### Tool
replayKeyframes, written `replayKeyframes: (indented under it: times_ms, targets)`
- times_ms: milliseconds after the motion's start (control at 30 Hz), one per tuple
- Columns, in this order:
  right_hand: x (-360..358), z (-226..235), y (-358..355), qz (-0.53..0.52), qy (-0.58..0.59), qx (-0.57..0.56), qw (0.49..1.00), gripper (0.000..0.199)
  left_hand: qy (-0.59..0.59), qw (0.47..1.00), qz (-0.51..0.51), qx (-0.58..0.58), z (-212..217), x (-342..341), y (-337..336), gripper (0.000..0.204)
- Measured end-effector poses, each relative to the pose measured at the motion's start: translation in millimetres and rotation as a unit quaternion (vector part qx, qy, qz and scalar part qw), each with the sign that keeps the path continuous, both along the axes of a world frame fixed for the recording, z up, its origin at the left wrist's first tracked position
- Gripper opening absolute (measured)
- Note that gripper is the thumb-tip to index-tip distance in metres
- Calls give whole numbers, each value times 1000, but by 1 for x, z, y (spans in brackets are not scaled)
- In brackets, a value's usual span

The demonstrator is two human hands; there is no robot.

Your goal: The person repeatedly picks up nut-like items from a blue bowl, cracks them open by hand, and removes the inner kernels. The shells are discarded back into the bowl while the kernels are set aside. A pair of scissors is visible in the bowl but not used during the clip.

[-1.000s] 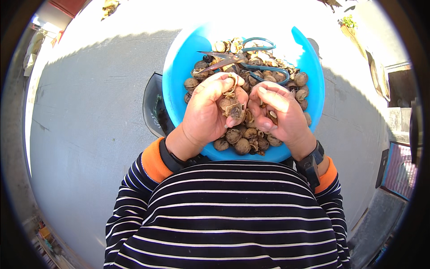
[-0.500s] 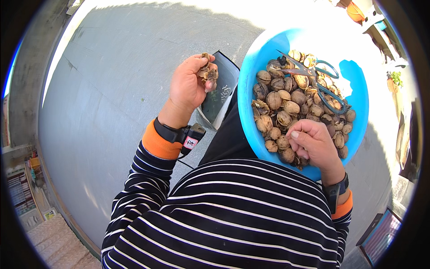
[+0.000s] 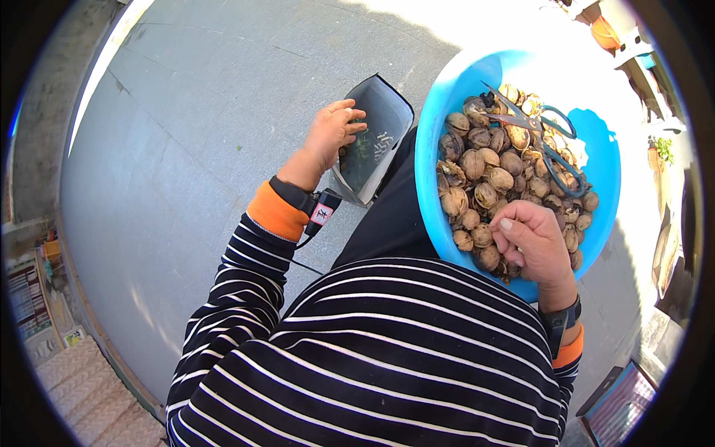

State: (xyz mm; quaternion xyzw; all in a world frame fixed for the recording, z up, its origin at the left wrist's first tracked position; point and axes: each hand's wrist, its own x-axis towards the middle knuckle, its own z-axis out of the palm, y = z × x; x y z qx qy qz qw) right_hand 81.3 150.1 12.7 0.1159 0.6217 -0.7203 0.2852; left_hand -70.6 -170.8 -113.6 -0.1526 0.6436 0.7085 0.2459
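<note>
My left hand point(image 3: 334, 135) is over a grey open-topped bin point(image 3: 393, 112), its fingers spread and no shell between them. Something brown shows just under the palm, partly hidden by the hand. My right hand point(image 3: 532, 242) is curled with thumb against fingers, just above the near side of a blue basin point(image 3: 427, 171). Whatever those fingertips hold, if anything, is too small to make out. The basin is filled with walnuts point(image 3: 500, 179), some with cracked or dark husky shells. On top of the nuts lie scissors point(image 3: 540, 134) with blue-green handles, their blades parted.
The bin stands on the grey floor point(image 3: 201, 149), left of the basin and beside my dark-trousered leg point(image 3: 391, 216). A cable runs from the device point(image 3: 322, 210) on my left wrist. An orange round object point(image 3: 605, 33) sits at the far right, and a framed panel point(image 3: 618, 402) lies low right.
My left hand has opened and let go of the walnut shell pieces it held, moving slightly right and down over the bin. The right hand keeps its curled pose.
</note>
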Motion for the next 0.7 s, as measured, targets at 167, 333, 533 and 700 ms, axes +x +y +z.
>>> replayKeyframes:
  times_ms: [167, 333, 533, 700]
  targets:
    - [-1, 0, 1, 15, 20, -12, 1000, 15, 197, 980, 13, 14, 50, 5, 21, 55]
    - [0, 4, 5, 8, 22, -37, 999, 18, 523, 843, -118, 35, 124, 31, 75, 53]
    - [19, 32, 22, 1, 93, -38, 995, 19, 586, 771, -242, 61, 127, 72, 160, 38]
    - [107, 63, 96, -129, 232, -51, 963, 23, 565, 760, -321, 2, 120, 79, 167, 45]
